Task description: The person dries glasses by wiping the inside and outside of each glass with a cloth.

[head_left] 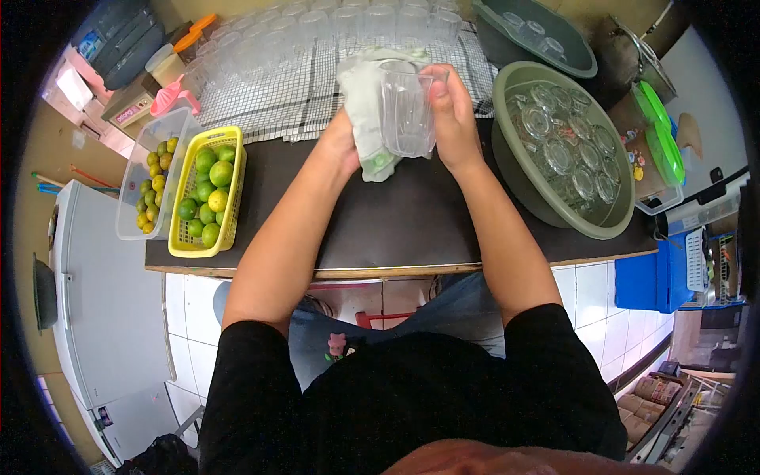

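Observation:
My right hand [455, 119] is closed around the side of a clear tumbler [408, 115] with faceted walls, held above the dark table. In my left hand [339, 144] is a pale green cloth [364, 103], gripped in the fingers and draped against the tumbler's left side. The cloth hides most of the left fingers. To the right stands a large olive-green basin [511, 170] with several clear glasses [582, 150] in it. Behind my hands, rows of clear glasses [317, 28] rest on a black-and-white checked cloth [269, 99].
On the left, a yellow basket [176, 214] of green limes sits beside a clear plastic box [131, 210] of yellowish citrus. A second dark green basin [582, 59] holds a few glasses at the back right. The table's front edge [380, 271] lies beneath my forearms.

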Demonstrator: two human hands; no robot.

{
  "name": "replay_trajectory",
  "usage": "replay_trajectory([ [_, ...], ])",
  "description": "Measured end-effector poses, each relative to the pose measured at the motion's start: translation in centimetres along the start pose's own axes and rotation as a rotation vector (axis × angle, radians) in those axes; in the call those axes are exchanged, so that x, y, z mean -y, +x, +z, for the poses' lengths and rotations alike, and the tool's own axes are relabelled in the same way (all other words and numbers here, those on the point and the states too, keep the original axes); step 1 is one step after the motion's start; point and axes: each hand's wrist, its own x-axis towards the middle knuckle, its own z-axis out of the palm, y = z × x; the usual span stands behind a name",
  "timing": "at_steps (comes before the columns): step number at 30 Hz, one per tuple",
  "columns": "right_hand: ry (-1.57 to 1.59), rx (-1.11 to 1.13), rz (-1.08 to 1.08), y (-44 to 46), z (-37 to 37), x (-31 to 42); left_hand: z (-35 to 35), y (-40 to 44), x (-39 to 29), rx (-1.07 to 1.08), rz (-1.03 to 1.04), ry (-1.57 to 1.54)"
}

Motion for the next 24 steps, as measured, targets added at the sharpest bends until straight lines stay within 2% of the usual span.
replay_trajectory([
  [5,-0.181,0.051,0.038,-0.3,-1.1,-1.5,2.6,-0.3,2.0,-0.143,0.111,0.195],
  [7,-0.488,0.072,-0.076,-0.1,-1.2,-0.9,3.2,-0.5,2.0,-0.194,0.241,0.34],
  [8,-0.485,0.071,-0.076,-0.1,-1.0,-0.6,3.3,-0.4,2.2,-0.196,0.241,0.343],
  [11,-0.582,-0.013,-0.159,-0.2,-0.2,-0.6,2.8,0.2,3.5,-0.322,0.438,0.538],
  [13,-0.869,-0.117,-0.379,0.0,-0.3,-1.5,2.6,0.0,4.0,-0.375,0.466,0.649],
  [14,-0.873,-0.117,-0.38,0.0,-0.3,-1.8,2.6,-0.1,4.3,-0.429,0.492,0.759],
  [17,-0.824,-0.154,-0.396,0.1,0.0,-2.2,2.5,0.0,4.6,-0.435,0.489,0.742],
  [19,-0.36,-0.127,-0.036,-0.3,0.1,-2.7,2.5,0.1,4.3,-0.443,0.462,0.731],
  [20,-0.252,-0.179,0.014,-0.3,-0.2,-3.3,2.5,0.1,4.2,-0.422,0.459,0.679],
  [22,-0.283,-0.169,0.1,-0.2,-0.5,-2.7,2.6,0.7,3.7,-0.375,0.415,0.489],
  [24,-0.312,-0.159,0.186,-0.3,-0.5,-2.4,1.6,0.8,2.2,-0.19,0.252,0.326],
])
